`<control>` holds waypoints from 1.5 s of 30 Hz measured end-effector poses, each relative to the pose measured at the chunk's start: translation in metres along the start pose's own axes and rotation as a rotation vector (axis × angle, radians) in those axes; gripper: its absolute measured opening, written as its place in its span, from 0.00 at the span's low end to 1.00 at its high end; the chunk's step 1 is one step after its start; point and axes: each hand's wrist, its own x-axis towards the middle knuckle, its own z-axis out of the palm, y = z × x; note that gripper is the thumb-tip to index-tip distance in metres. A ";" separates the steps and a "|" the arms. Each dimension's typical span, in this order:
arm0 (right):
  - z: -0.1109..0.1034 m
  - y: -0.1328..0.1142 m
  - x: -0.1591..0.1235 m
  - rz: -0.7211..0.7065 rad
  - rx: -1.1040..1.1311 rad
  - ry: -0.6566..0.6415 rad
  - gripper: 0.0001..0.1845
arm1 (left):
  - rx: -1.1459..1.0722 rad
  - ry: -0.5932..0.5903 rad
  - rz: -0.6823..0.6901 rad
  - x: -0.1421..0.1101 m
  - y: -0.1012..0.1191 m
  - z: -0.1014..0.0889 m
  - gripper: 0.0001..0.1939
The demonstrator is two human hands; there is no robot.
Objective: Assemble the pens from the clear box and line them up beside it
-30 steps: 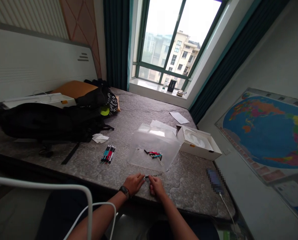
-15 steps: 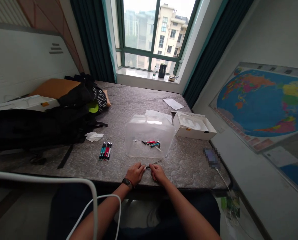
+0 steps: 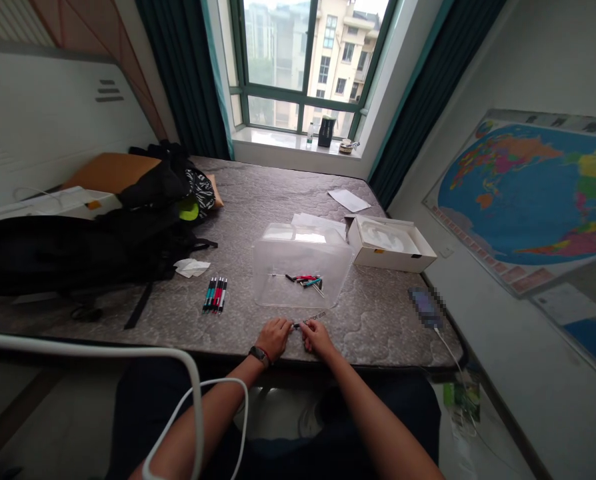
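Observation:
My left hand and my right hand rest close together on the near edge of a grey quilted mattress. Both are closed in a pinch on a small dark pen part held between them. Just beyond my fingers stands a clear plastic box with several pen pieces in red, black and teal inside. To the left of it lies a row of several assembled pens. A watch sits on my left wrist.
A black backpack and an orange pillow fill the left side. Crumpled white paper lies near the pens. An open white cardboard box sits right of the clear box; a phone with its cable lies at the right edge.
The view has tilted down and shifted. My hands have stayed together on the small part at the mattress edge.

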 end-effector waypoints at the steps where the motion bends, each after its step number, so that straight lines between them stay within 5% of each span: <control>1: 0.000 0.001 0.000 -0.001 0.031 0.003 0.24 | 0.004 -0.010 -0.001 0.000 0.000 0.000 0.15; 15: -0.003 -0.010 -0.007 0.025 0.079 -0.068 0.25 | -0.024 -0.093 -0.019 0.000 0.001 -0.005 0.20; 22: -0.002 -0.005 -0.005 0.023 0.154 0.031 0.28 | -0.013 -0.050 -0.047 0.002 0.005 -0.009 0.12; 33: -0.013 -0.013 -0.013 0.053 0.567 0.238 0.23 | -0.053 0.006 -0.188 0.001 0.006 -0.011 0.16; 41: -0.019 -0.012 -0.002 0.157 0.417 0.122 0.21 | -0.077 0.047 -0.230 0.001 0.005 -0.010 0.16; 45: -0.030 -0.031 0.009 0.090 0.102 0.171 0.19 | -0.107 0.057 -0.254 0.000 0.004 -0.011 0.14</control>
